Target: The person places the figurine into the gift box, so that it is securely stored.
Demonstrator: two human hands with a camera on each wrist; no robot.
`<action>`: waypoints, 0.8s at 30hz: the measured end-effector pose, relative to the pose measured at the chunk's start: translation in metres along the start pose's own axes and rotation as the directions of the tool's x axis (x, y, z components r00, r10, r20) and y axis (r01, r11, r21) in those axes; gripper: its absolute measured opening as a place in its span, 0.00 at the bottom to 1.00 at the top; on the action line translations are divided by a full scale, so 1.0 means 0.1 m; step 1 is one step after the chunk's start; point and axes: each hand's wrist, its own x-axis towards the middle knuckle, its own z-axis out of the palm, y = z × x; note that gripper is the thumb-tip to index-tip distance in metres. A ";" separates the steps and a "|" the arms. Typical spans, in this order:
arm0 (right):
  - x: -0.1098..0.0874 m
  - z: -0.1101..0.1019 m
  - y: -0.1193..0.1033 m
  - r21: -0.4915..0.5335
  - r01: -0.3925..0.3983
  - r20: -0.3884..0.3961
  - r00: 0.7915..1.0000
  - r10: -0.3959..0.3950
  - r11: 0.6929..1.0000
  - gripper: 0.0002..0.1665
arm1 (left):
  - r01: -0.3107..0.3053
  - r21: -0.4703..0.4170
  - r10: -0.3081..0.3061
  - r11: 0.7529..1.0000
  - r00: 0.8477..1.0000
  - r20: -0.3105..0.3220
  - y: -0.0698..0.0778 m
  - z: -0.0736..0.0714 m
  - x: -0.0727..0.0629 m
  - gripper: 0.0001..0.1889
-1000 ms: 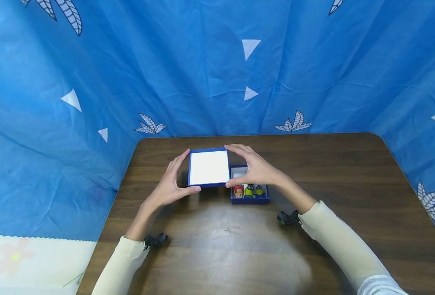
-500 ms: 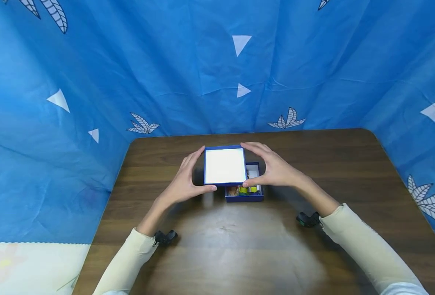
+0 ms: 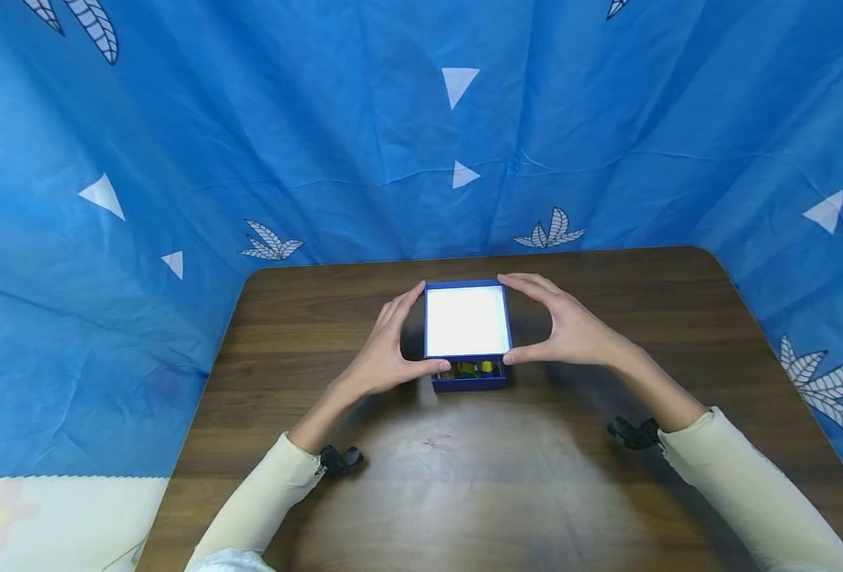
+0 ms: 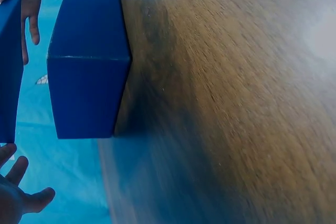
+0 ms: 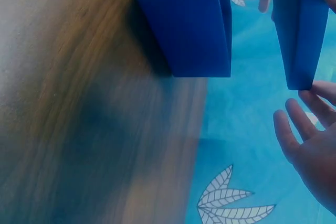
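Observation:
A square box lid (image 3: 467,321), blue-edged with a white top, is held level between both hands in the head view. My left hand (image 3: 386,349) pinches its left corners between thumb and fingers. On the other side my right hand (image 3: 570,327) grips the right corners the same way. Beneath the lid a blue box (image 3: 469,384) stands on the table, mostly covered from above. Small yellow figures (image 3: 487,366) show at its front. Both wrist views show a gap between the lid (image 5: 302,30) and the box (image 5: 191,30).
The box stands on a brown wooden table (image 3: 435,492). A blue curtain (image 3: 364,135) with white triangles and leaves hangs behind and beside it. Each wrist carries a small black camera (image 3: 341,460).
Both hands have carried the lid to the right, from left of the box to above it. The figures inside are now mostly hidden. The head view has shifted slightly.

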 end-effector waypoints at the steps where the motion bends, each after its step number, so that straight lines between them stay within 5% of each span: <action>1: 0.00 -0.01 0.00 0.003 0.008 -0.003 1.000 -0.008 1.000 0.70 | 0.002 0.002 -0.002 1.000 1.000 0.002 0.00 0.00 0.00 0.66; 9: 0.01 -0.02 0.04 0.066 0.099 -0.004 0.995 -0.099 0.993 0.67 | -0.055 0.008 0.055 0.998 0.998 0.039 -0.03 -0.09 0.02 0.71; 17: -0.08 0.05 0.05 0.235 0.082 0.002 0.996 -0.084 0.968 0.64 | -0.086 0.003 0.086 0.996 0.996 0.023 -0.06 -0.21 -0.03 0.55; 24: -0.15 0.17 0.02 0.249 0.177 -0.076 0.984 -0.163 0.952 0.68 | -0.087 -0.005 0.087 0.996 0.996 -0.019 -0.08 -0.19 -0.06 0.52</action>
